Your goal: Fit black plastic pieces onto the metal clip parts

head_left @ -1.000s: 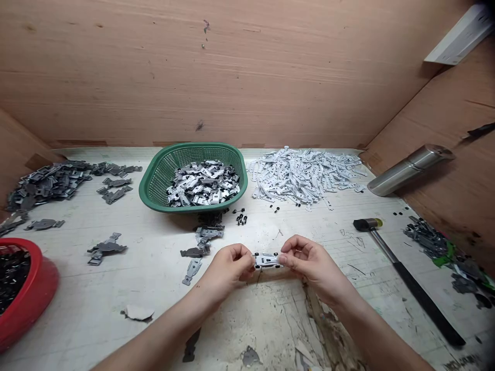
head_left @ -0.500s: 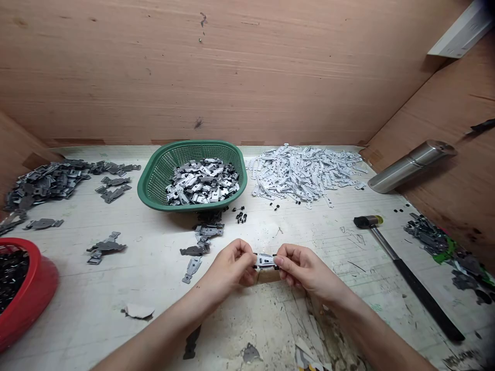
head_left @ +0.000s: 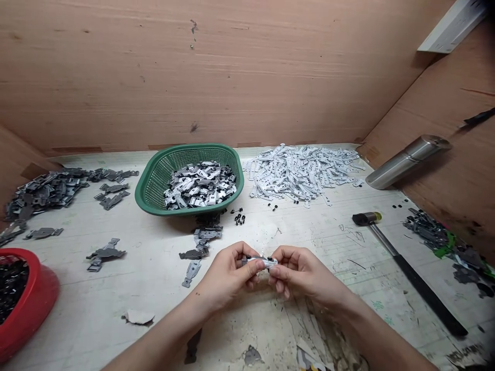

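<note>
Both my hands meet over the worn white tabletop (head_left: 116, 299) near its front middle. My left hand (head_left: 228, 272) and my right hand (head_left: 297, 272) each pinch one end of a small light-grey metal clip part (head_left: 260, 262) with black bits on it. The fingers of both are closed round it, and most of the part is hidden by them. Just left of my hands lie a few loose grey metal plates (head_left: 192, 270). Small black beads (head_left: 240, 218) are scattered a little beyond.
A green basket (head_left: 154, 180) with several assembled parts stands behind. A heap of white metal strips (head_left: 301, 172) lies at back right, dark grey plates (head_left: 46, 188) at back left. A red bowl (head_left: 34, 304) sits at left, a hammer (head_left: 410, 270) and steel flask (head_left: 406, 162) at right.
My hands have drawn closer together over the small part, hiding more of it, and have shifted slightly toward me. The view has tilted a little.
</note>
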`<state>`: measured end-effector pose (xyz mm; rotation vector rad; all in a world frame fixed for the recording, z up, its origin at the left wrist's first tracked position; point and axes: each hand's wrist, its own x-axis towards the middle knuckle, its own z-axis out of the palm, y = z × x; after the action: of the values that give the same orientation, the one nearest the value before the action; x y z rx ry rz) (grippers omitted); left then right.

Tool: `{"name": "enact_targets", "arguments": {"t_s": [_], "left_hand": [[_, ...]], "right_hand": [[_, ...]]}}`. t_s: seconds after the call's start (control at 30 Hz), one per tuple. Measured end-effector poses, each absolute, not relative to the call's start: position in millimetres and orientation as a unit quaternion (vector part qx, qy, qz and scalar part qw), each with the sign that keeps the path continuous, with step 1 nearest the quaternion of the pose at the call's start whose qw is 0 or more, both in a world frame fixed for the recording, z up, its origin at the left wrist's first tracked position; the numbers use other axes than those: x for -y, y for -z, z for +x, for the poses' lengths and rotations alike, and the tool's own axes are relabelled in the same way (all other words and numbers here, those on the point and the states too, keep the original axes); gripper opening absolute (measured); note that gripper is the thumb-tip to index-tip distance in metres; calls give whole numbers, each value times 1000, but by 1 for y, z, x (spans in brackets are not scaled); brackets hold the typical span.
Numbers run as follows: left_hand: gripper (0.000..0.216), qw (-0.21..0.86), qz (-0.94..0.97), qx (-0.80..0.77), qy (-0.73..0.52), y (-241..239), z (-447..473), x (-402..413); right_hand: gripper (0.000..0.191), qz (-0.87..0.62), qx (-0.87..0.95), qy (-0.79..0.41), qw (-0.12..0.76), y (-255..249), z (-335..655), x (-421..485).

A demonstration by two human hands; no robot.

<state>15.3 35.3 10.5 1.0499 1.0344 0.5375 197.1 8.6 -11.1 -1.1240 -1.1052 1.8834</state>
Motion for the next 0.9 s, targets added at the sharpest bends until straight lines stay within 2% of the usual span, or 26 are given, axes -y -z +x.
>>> {"name": "enact_targets", "arguments": {"t_s": [0.23, 0.4, 0.47, 0.53, 0.6, 0.67, 0.77, 0.9], "left_hand": [[26, 668, 513, -464, -275, -2, 19, -28], [24, 624, 584, -464, -231, -15, 7, -41], [27, 530, 657, -471, -255, -22, -3, -51], [32, 371, 728, -506, -276, -23, -12, -59], [31, 168, 780, -557, -231, -16, -17, -65], [25, 25, 818, -555, -152, -4, -18, -67], [22, -99, 827, -547, -79, 11, -19, -68], [28, -153, 817, -553, -54, 11, -21, -69]], "right_hand": [[31, -412, 390, -730, 380, 25, 190, -2], [27, -416, 430, -711, 369, 14, 191, -10], [23, -427, 486, -654, 392, -8, 187, -29], [22, -429, 546, -563, 449, -35, 176, -58], [23, -401, 581, -518, 484, -59, 160, -91], [28, -408, 612, -478, 480, -72, 144, -119], [30, -462, 680, -375, 428, -65, 136, -139], [24, -560, 720, -235, 336, -28, 170, -135]]}}
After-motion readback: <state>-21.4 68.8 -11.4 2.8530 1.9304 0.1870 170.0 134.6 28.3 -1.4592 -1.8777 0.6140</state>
